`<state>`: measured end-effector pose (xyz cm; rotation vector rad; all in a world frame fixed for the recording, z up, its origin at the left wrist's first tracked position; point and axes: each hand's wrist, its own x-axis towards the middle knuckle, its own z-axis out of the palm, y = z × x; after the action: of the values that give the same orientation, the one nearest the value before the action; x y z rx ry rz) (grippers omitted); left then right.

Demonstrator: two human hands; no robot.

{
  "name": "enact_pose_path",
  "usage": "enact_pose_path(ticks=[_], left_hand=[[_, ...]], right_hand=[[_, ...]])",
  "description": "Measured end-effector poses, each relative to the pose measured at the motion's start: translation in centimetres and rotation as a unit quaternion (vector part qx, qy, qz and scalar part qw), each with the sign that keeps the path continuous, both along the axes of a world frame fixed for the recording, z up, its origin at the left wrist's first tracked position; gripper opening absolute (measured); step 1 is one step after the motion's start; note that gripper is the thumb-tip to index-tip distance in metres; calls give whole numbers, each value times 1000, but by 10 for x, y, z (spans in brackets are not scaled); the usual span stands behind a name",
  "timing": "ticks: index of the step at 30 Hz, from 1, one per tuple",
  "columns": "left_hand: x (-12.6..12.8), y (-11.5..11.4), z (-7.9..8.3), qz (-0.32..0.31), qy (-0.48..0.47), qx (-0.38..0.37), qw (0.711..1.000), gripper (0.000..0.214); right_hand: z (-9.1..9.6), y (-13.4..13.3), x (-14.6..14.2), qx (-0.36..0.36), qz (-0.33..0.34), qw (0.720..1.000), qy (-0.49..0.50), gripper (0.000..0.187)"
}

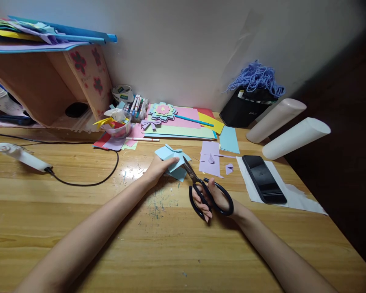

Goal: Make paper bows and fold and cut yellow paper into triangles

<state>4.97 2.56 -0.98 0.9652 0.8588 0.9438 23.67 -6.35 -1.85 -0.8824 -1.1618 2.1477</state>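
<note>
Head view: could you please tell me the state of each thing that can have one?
scissors, blades look closed, gripped in the right hand.
blue paper, partly cut, held by the left hand.
phone, screen dark, face up on a white sheet.
cup, full of paper scraps.

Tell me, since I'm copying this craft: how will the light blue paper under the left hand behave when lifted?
Probably floppy and light: the light blue paper is a thin folded sheet, held down by the left hand. It likely slides easily on the glossy desk. Its flaps could tear near the scissors in the right hand.
</note>
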Motion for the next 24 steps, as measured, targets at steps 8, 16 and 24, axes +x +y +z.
enact_pose_path(ticks=[8, 16, 24], left_hand=[[0, -1, 1, -3, 4, 3, 1000, 23], [0, -2, 5, 4, 7, 3, 1000, 20], [-1, -1, 1, -2, -9, -8, 1000, 24]], right_hand=[[2, 1, -3, -6, -7, 1000, -6, 73], [-1, 1, -5, -21, -20, 1000, 3, 71], [3, 1, -9, -5, -35, 999, -13, 68]])
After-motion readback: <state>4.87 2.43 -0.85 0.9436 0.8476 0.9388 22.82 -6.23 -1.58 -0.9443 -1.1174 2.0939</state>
